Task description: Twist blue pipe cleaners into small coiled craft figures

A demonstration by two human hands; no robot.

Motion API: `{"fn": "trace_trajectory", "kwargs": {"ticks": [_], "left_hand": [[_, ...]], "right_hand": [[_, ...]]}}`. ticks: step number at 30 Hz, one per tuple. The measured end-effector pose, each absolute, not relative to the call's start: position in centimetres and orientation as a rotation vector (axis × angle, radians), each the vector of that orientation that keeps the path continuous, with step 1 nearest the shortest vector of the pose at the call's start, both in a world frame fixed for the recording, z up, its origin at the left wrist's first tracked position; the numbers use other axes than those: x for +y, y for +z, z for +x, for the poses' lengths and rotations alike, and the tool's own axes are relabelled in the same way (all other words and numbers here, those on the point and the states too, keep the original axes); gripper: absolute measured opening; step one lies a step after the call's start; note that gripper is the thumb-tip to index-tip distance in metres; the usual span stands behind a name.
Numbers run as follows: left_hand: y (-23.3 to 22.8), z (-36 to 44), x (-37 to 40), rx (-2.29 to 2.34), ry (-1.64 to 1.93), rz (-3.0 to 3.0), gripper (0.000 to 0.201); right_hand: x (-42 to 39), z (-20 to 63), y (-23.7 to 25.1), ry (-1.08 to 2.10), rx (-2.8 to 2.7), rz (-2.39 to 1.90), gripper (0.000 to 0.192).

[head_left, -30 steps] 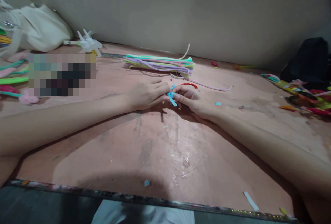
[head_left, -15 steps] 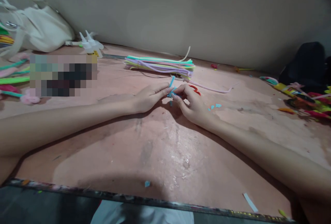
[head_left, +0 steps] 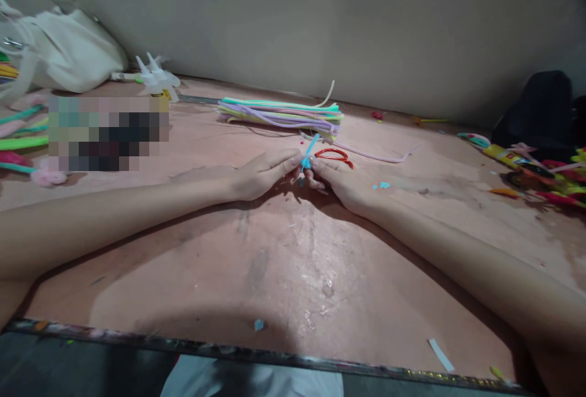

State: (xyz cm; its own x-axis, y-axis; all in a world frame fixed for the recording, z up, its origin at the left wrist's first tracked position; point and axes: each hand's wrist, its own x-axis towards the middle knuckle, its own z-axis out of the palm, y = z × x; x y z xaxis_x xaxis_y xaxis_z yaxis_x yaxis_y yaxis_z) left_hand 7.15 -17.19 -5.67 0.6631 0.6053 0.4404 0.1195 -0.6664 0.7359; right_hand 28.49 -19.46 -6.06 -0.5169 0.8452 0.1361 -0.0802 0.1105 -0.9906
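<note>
Between my two hands is a light-blue pipe cleaner (head_left: 311, 146), bunched at its lower part, with one straight end sticking up and to the right. My left hand (head_left: 270, 172) is closed, thumb and fingertips pinching the left side of the bunch. From the right, my right hand (head_left: 341, 182) pinches the same piece between thumb and fingers, its other fingers curled underneath. Just behind my right hand lie red-handled scissors (head_left: 334, 154); their blades are hidden from view. The exact shape of the blue bunch is too small to make out.
Behind the hands lies a bundle of pastel pipe cleaners (head_left: 279, 117), with a loose pink one (head_left: 379, 157) to its right. Glue bottles (head_left: 158, 79) and a white bag (head_left: 68, 49) stand back left. Colourful craft pieces (head_left: 544, 171) lie right. Blue scraps (head_left: 384, 185) dot the pink table (head_left: 183, 275).
My right hand has turned, its thumb now on top of the blue pipe cleaner and the fingers below. The upright end leans further right, and more of the scissor handles shows.
</note>
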Motion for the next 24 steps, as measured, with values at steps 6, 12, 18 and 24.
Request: {"fn": "trace_trajectory", "kwargs": {"ticks": [6, 12, 18, 24], "left_hand": [[-5.3, 7.4, -17.0, 0.498, 0.802, 2.11, 0.057], [-5.5, 7.2, -16.9, 0.527, 0.804, 2.2, 0.062], [-5.8, 7.4, -16.4, 0.506, 0.827, 2.222, 0.056], [-5.7, 7.8, -16.7, 0.542, 0.798, 2.117, 0.057]], "right_hand": [[-19.8, 28.5, -6.1, 1.276, -1.763, -0.806, 0.061], [-20.1, 28.6, -5.9, 1.217, -1.846, -0.818, 0.061], [-20.3, 28.1, -6.4, 1.059, -1.856, -0.861, 0.061], [-20.7, 27.6, -6.4, 0.954, -1.876, -0.9, 0.055]]}}
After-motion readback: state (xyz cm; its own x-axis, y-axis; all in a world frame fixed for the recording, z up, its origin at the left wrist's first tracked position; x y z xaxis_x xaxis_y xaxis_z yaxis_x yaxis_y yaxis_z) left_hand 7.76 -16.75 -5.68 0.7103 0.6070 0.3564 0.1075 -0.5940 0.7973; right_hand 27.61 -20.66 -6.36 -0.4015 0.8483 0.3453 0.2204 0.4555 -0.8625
